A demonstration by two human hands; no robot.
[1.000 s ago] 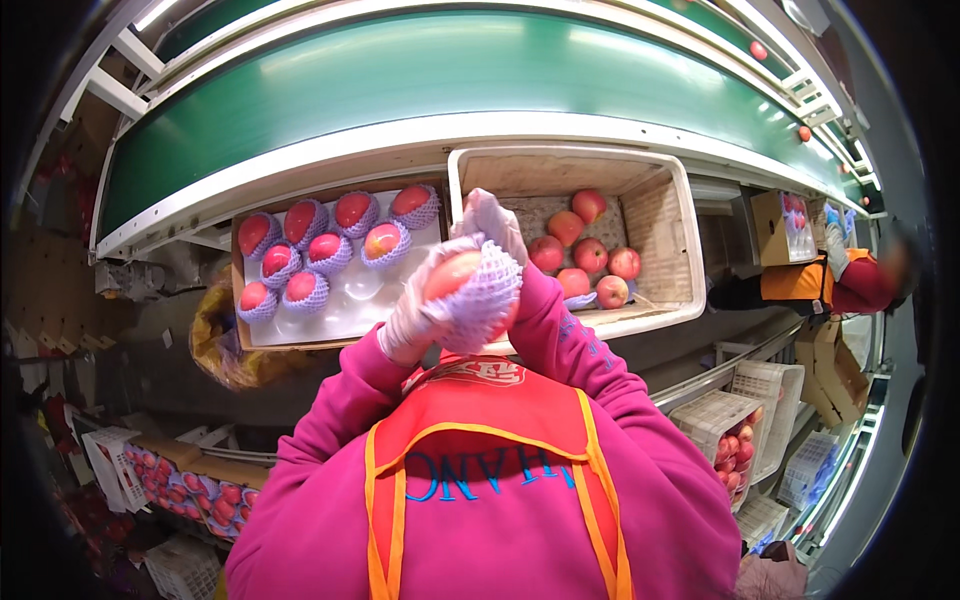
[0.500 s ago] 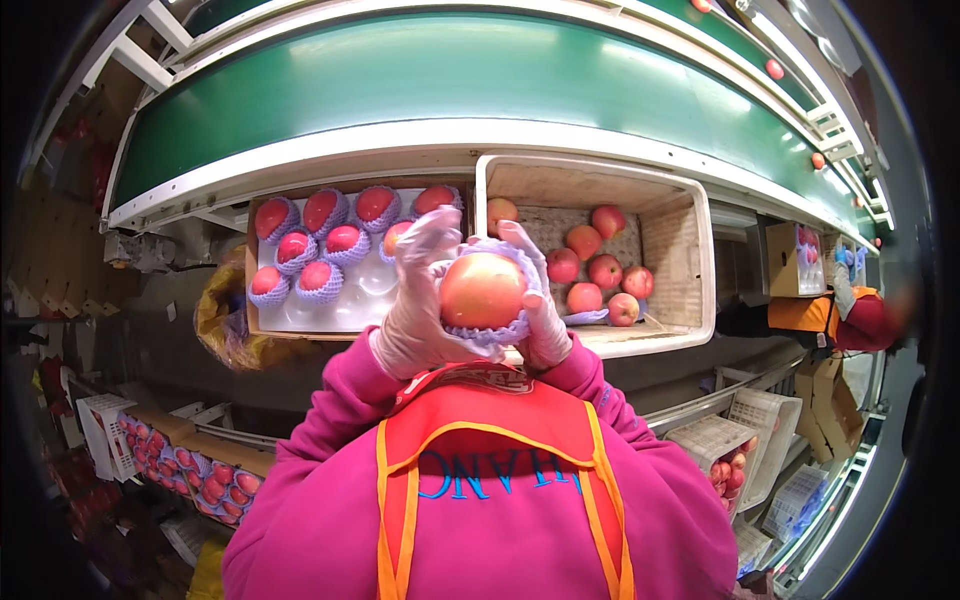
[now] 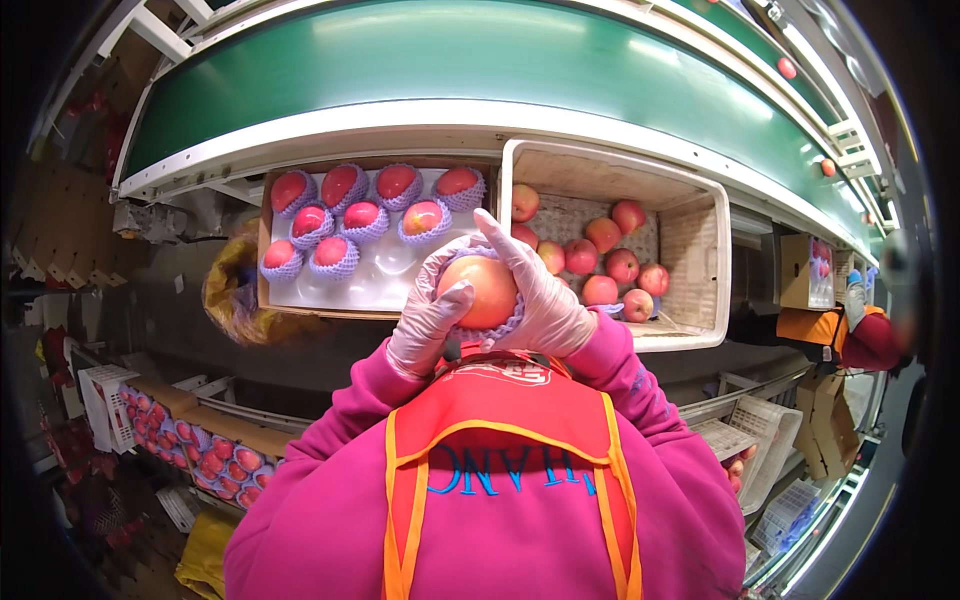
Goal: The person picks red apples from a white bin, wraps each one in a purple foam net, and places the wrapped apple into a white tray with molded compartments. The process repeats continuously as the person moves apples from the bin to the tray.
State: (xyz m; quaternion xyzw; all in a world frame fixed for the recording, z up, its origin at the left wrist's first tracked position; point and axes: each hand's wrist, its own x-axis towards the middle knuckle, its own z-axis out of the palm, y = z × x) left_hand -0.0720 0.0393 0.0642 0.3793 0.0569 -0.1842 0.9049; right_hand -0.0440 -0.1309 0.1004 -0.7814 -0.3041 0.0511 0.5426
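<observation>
Close in front of my chest I hold an apple in a purple foam net. My left hand, in a whitish glove, cups its left side with the thumb across the fruit. Gloved too, my right hand wraps the right side, fingers pointing up and away. Beyond my left hand lies a box with a white moulded tray, holding several netted apples in its far and left cups. To the right, a white plastic crate contains several bare apples.
A green conveyor belt with a white rail runs across the far side. Left of the tray is a yellow plastic bag. Boxes of netted apples stand behind at left. A person in an orange vest works at far right.
My hands have turned the netted apple; the left thumb now lies over it, and the right fingers have shifted around its side. The tray and crate sit slightly further right in view.
</observation>
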